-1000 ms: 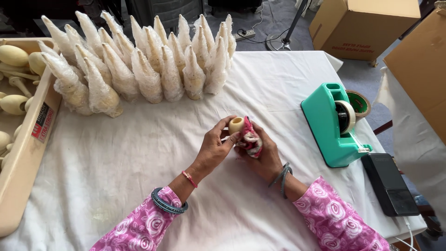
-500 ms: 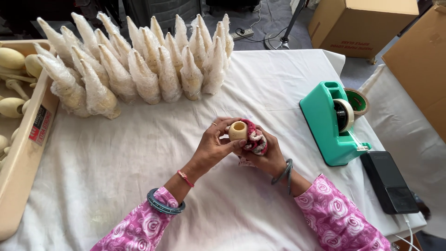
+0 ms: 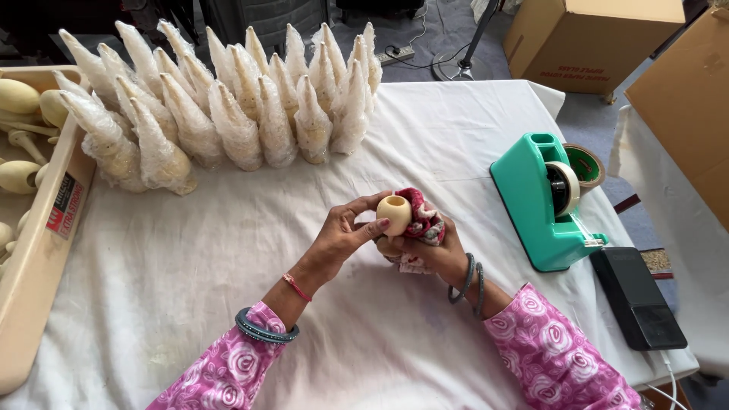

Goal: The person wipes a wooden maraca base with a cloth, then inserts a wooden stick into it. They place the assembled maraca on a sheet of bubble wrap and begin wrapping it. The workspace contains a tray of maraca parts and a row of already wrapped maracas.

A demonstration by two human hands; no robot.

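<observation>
Left hand (image 3: 343, 235) pinches a small cream hollow piece (image 3: 394, 213), round opening facing the camera; right hand (image 3: 433, 254) grips a red patterned cloth (image 3: 422, 222) pressed against that piece. Both over the white-covered table (image 3: 190, 273). Row of bubble-wrapped cones (image 3: 228, 114) at far edge, cream tray (image 3: 34, 288) with unwrapped cream pieces far left, teal tape dispenser (image 3: 543, 209) right, black device (image 3: 636, 298) just beside it, cardboard boxes (image 3: 600, 38) beyond

A white-clothed table (image 3: 190, 304) is set on a grey carpeted floor (image 3: 456, 38), where cardboard boxes (image 3: 592, 42) and a power strip (image 3: 399, 53) are seen.
</observation>
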